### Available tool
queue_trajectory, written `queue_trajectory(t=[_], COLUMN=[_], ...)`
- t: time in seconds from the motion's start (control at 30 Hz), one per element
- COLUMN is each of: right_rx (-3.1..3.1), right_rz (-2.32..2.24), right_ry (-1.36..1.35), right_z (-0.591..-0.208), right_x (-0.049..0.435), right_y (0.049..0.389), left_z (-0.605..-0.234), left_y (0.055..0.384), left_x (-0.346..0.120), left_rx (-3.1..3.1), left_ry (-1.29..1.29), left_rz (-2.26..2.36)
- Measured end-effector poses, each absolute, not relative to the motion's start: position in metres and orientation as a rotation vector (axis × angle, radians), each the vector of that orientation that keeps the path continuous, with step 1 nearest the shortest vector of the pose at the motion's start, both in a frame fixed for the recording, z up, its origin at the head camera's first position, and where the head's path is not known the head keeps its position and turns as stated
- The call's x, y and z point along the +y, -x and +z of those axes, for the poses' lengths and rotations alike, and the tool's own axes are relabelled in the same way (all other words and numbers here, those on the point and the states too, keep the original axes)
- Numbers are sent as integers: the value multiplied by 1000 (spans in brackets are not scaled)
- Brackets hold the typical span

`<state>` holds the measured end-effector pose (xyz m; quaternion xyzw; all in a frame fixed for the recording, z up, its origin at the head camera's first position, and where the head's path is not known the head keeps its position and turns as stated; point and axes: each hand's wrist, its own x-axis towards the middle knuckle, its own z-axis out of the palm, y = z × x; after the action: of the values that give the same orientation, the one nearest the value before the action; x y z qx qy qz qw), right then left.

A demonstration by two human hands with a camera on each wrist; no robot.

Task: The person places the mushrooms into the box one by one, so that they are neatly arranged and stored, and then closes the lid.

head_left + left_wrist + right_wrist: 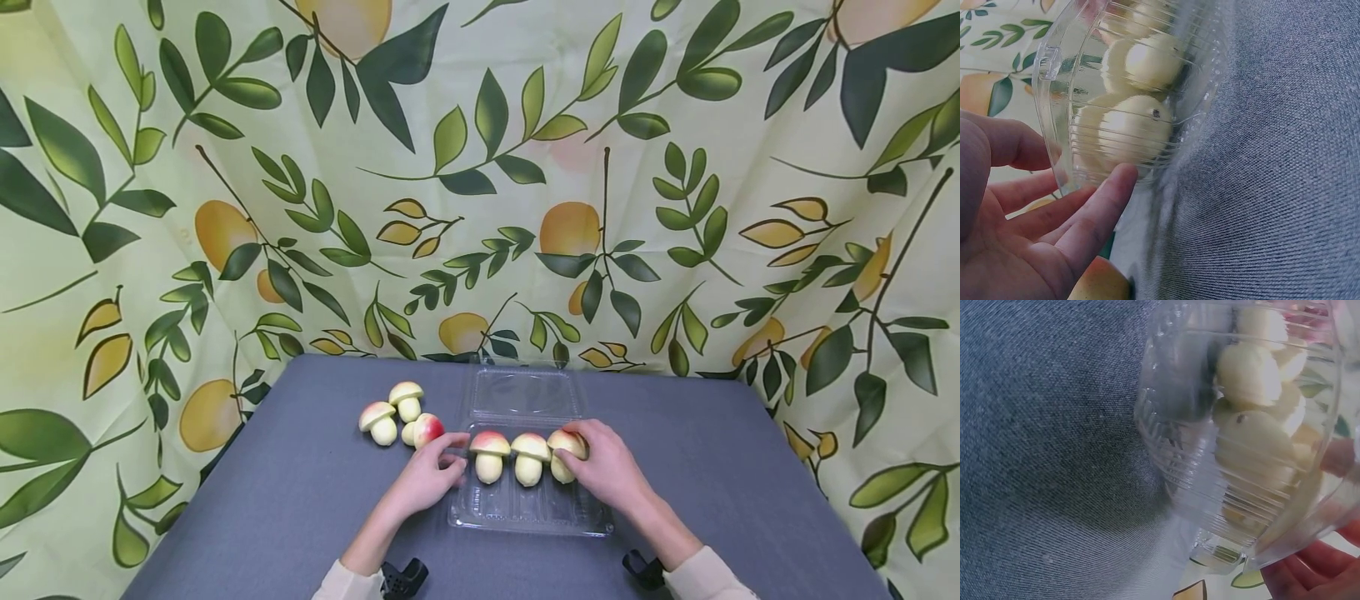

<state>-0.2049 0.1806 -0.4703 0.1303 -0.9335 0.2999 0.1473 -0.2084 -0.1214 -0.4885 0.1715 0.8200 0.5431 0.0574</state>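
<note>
Three mushroom-shaped pieces, pale with reddish caps, stand in a row in a clear plastic clamshell box (532, 527): a left one (489, 468), a middle one (528, 472) and a right one (562, 471). My right hand (611, 471) holds the right mushroom at its cap, thumb in front and fingers behind. In the right wrist view, some of its fingers (1316, 565) show outside the box wall. My left hand (429, 479) is at the box's left side, its fingers (1100, 219) extended beside the wall and holding nothing.
Three more mushrooms lie on the grey cloth left of the box: an upper one (407, 402), a left one (378, 422) and a tipped one (426, 431) near my left fingers. The box's lid (523, 392) lies folded back behind it. A leaf-print curtain (480, 208) hangs beyond the table.
</note>
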Motion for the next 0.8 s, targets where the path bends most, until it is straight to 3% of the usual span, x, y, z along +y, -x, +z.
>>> queue_trajectory(t=[0.8], right_rx=[-2725], right_rz=[854], right_ry=[-363], right_z=[-464], right_x=[187], right_y=[202], left_z=[-488], left_y=[208], left_x=[-122], left_rx=[2496], left_ry=[-538], left_rz=[1640])
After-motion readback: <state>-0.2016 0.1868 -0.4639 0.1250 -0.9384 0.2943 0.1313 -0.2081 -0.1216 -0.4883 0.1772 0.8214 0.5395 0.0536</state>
